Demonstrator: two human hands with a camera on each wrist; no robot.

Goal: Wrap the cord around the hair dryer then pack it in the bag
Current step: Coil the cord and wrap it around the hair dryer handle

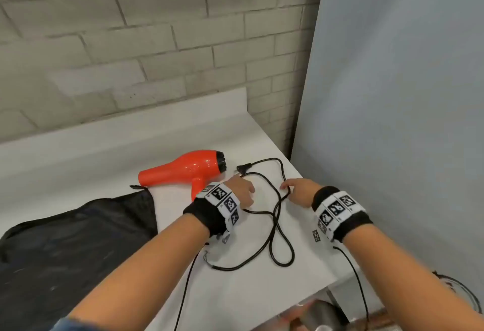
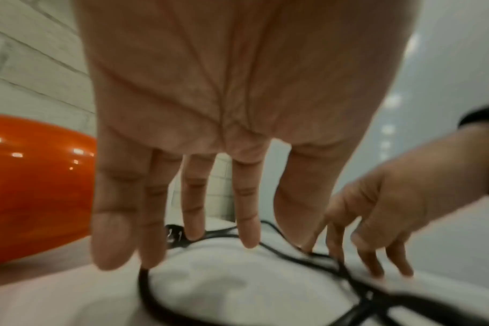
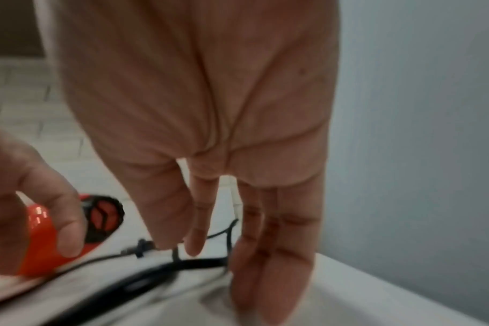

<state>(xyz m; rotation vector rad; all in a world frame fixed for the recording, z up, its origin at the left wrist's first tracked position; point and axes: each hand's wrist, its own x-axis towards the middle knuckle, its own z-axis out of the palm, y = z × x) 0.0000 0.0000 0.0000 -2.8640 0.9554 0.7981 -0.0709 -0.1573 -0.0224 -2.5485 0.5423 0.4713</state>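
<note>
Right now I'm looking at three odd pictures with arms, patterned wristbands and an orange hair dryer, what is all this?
No machine here: the grips are a person's bare hands. The big picture comes from a camera on the head; the two close-ups come from cameras on the wrists, looking along the fingers. On the white counter lie the orange hair dryer, its loose black cord with the plug, and a black bag. The left grip and right grip reach down with straight fingers touching the cord; neither holds anything yet.
</note>
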